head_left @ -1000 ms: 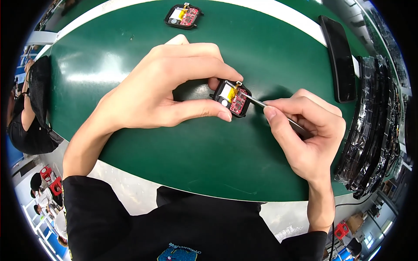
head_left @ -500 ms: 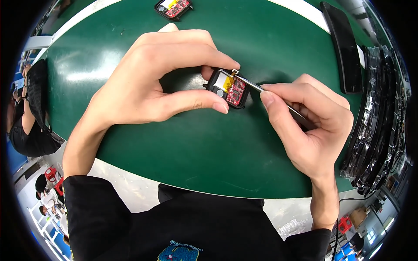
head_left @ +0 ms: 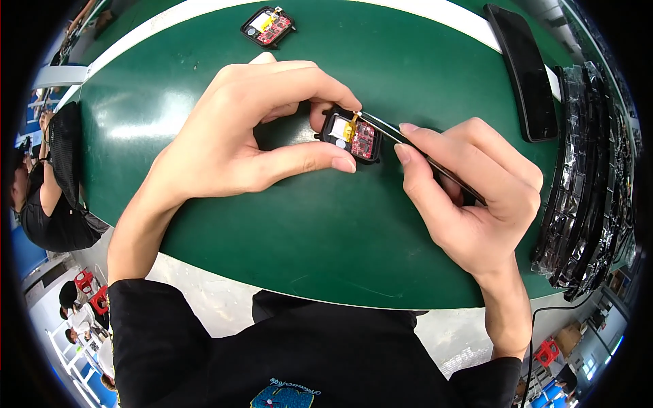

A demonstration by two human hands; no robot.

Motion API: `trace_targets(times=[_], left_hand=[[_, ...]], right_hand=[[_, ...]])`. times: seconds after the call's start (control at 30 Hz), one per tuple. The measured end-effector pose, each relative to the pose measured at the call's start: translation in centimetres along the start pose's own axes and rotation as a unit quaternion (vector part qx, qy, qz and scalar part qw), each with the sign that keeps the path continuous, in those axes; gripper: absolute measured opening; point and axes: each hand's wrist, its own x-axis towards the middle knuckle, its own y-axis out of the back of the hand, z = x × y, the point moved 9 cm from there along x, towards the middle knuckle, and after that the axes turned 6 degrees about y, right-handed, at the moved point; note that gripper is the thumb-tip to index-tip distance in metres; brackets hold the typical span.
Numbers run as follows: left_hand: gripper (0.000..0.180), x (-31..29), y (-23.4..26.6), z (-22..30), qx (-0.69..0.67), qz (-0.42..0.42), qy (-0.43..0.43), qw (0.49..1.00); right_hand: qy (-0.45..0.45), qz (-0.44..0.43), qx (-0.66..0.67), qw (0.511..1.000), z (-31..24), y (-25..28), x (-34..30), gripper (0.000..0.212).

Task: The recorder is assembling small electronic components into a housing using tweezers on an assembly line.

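Observation:
Between the thumb and fingers of my left hand (head_left: pixel 238 129) sits a small black smartwatch-like case (head_left: pixel 372 158), its inside facing up. In it show a red circuit board (head_left: pixel 365 141), a silver battery with yellow tape (head_left: pixel 340 128) and a small round grey part. A thin flex strip with a little connector (head_left: pixel 357 116) stands up at the case's far edge, by my left fingertip. My right hand (head_left: pixel 486 187) pinches metal tweezers (head_left: pixel 430 160); their tips reach that connector. Whether the tips grip it I cannot tell.
A second open case (head_left: pixel 269 27) of the same kind lies at the far side of the green table (head_left: pixel 306 238). At the right are a black phone (head_left: pixel 524 71) and a stack of black plastic trays (head_left: pixel 581 183). A person in black (head_left: pixel 58 197) sits at the left.
The tweezers' two arms now show spread apart, and their tips have moved slightly left along the connector. The view has shifted a little, bringing the second case further into sight.

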Motion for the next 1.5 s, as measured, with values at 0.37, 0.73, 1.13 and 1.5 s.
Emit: trace_targets(times=[0.37,0.73,1.13,1.5], left_hand=[[0.057,0.1,0.2,-0.6,-0.020,-0.007,-0.023,1.000],[0.063,0.2,0.1,-0.8,-0.044,-0.058,-0.052,0.996],[0.054,0.3,-0.1,-0.5,-0.065,-0.060,-0.038,0.995],[0.047,0.2,-0.3,0.0,-0.063,-0.055,-0.103,0.991]], right_hand=[[0.041,0.003,-0.013,0.999,-0.6,-0.4,0.2,0.018],[-0.072,-0.041,0.086,0.993,0.8,-0.6,0.1,0.014],[-0.075,-0.053,0.081,0.992,0.9,-0.9,0.0,0.013],[-0.072,-0.054,0.078,0.993,0.7,-0.9,-0.1,0.014]])
